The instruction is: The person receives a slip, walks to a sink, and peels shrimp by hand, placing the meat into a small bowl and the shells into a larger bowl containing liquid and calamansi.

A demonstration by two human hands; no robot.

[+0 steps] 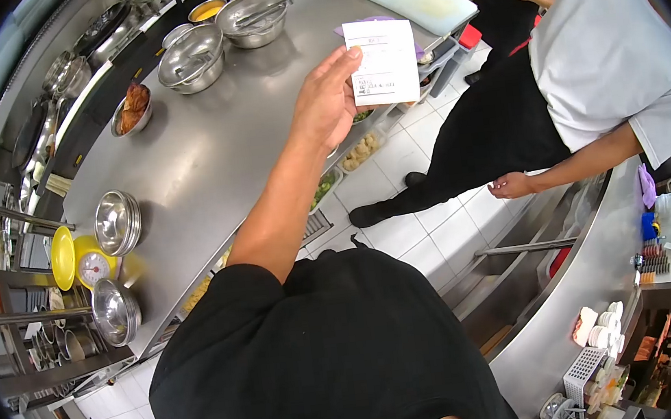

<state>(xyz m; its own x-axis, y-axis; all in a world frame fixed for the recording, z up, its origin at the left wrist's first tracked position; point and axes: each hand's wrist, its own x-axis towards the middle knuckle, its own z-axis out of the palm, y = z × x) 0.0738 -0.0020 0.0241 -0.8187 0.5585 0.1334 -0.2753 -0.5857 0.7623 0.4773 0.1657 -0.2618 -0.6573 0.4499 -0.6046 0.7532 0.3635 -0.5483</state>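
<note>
My left hand [327,92] is raised out in front of me over the steel counter [207,153]. It is closed on a white printed order slip [385,61], pinched at its left edge with the thumb on the printed side. The slip is held upright and its text faces me, mostly too small to read. Behind it a bit of purple material [419,47] shows. Nowhere in the view does my right hand appear.
Metal bowls [193,61] and a bowl of browned food [133,110] stand along the counter. Stacked bowls [116,224] and a yellow scale [95,267] are at left. A white cutting board [420,4] lies at the back. A co-worker in white [606,58] stands at right.
</note>
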